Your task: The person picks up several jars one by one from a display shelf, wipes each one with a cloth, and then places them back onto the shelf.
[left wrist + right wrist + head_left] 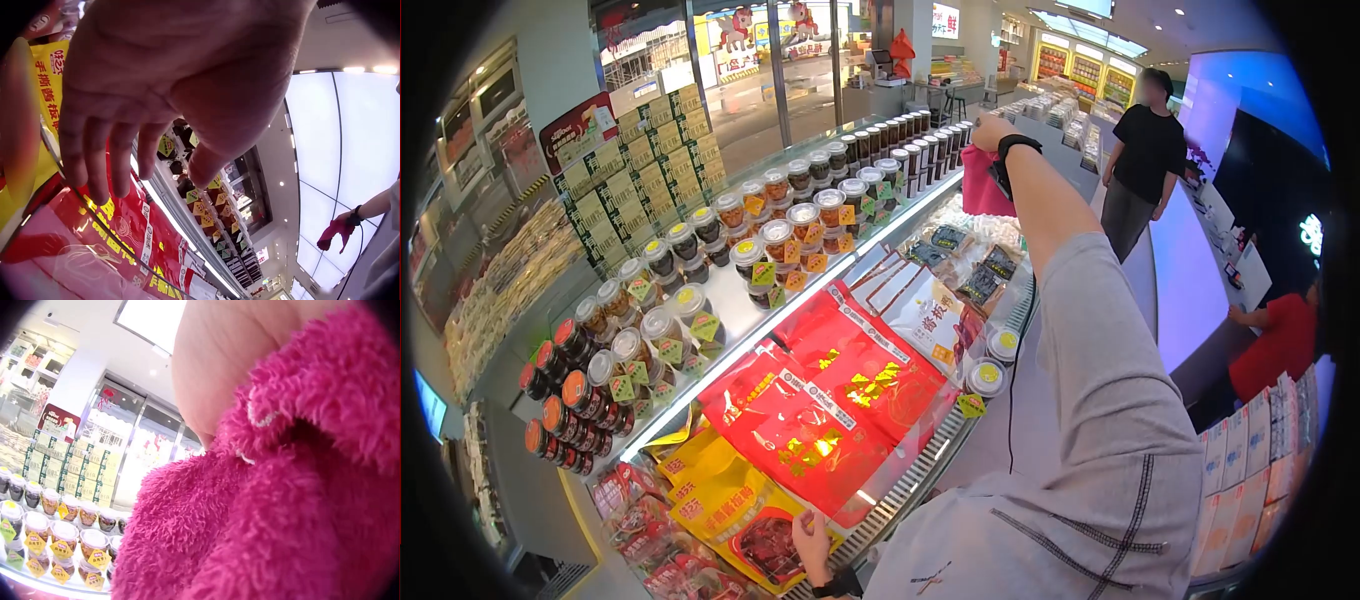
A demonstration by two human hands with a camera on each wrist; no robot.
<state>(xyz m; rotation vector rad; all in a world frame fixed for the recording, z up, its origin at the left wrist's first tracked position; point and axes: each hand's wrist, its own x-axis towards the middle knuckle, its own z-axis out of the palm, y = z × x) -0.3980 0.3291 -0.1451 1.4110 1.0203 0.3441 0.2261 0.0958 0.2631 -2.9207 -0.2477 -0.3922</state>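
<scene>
My right hand (pixel 994 130) is raised at the far end of the display case and grips a fluffy pink cloth (pixel 984 186). In the right wrist view the cloth (pixel 250 519) hangs in thick folds below the palm (pixel 219 356). Low in the head view, my left hand (pixel 810 545) is at the front edge of the case, beside a yellow food packet (pixel 715 495). Its fingers are loosely extended in the left wrist view, with nothing held in the palm (pixel 181 69). Large red packets (pixel 825 385) lie in the case just beyond it.
Rows of lidded jars (pixel 775 235) line the upper shelf. Two more jars (pixel 987 376) stand at the case's right edge, near a hanging black cord (pixel 1012 430). A person in black (pixel 1145 150) stands in the aisle. Stacked boxes (pixel 1250 470) are at the right.
</scene>
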